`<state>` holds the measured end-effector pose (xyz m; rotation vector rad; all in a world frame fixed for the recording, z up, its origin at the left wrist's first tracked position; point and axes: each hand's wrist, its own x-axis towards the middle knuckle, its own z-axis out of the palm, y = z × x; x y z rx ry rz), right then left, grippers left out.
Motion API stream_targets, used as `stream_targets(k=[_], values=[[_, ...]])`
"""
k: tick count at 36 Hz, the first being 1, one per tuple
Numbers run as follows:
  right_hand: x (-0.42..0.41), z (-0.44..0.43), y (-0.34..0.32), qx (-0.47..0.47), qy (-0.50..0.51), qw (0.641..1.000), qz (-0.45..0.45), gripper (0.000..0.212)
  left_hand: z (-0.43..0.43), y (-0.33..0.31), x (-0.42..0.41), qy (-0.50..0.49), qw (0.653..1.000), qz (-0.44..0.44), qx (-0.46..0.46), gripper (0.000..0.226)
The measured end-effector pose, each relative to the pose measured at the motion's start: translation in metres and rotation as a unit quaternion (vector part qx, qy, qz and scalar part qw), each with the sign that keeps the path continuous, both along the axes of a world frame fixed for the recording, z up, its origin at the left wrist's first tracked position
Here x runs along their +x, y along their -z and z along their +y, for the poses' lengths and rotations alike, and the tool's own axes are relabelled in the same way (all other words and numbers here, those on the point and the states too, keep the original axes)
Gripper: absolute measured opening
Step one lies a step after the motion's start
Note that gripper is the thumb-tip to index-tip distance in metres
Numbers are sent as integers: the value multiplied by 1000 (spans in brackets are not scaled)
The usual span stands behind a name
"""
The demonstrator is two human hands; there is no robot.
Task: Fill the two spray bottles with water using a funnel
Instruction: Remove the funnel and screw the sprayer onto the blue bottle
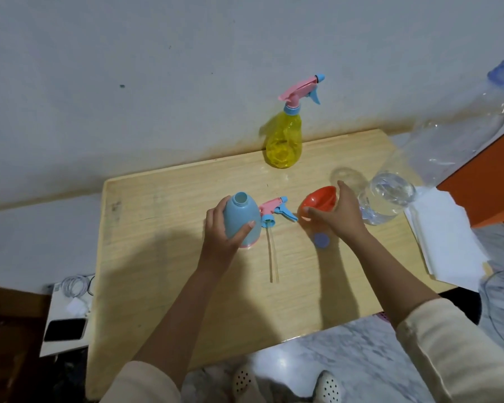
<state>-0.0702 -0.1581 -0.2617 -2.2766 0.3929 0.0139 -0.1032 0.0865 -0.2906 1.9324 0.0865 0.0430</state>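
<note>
My left hand (220,231) grips the blue spray bottle (242,219), which stands on the wooden table (157,257) with its neck uncapped. Its pink and blue spray head (275,210) with a clear dip tube lies on the table just right of it. My right hand (338,213) holds the orange funnel (317,203) by its rim, tilted, just above the table. A yellow spray bottle (284,138) with its pink head screwed on stands at the back edge. A large clear water bottle (386,197) stands uncapped to the right of my right hand.
A blue cap (321,239) lies under my right wrist. White paper sheets (445,237) cover the table's right edge. Another big clear bottle (463,126) leans at the far right. A phone and cables (67,315) lie on a low stand to the left.
</note>
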Motion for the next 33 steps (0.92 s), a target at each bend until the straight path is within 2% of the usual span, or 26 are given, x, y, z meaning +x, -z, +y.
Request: stream_targets(k=[3,7,9,12,20,22,28,33], values=[[-9,9,-3,-34,11,997,-74,90,-1,0,-1,-1,1000,0,1,83],[-26,36,-5,-31,-1,985,-167,50,-1,1,-2,-3,1000,-2,-3,76],[-30,53,0,-18,-38,987,-155,32,-1,2,-2,-1,1000,-4,-4,76],[-26,73,14,-9,-75,994,-82,13,0,3,-2,-1,1000,-11,-4,79],[2,95,35,-34,-76,995,56,33,-1,4,0,2,1000,-13,5,85],[4,95,35,-6,-60,996,59,39,0,4,0,2,1000,-14,3,85],[4,89,25,69,-16,995,67,37,1,6,0,2,1000,-10,-4,83],[0,83,3,218,44,975,25,25,3,8,0,7,1000,-15,-9,75]])
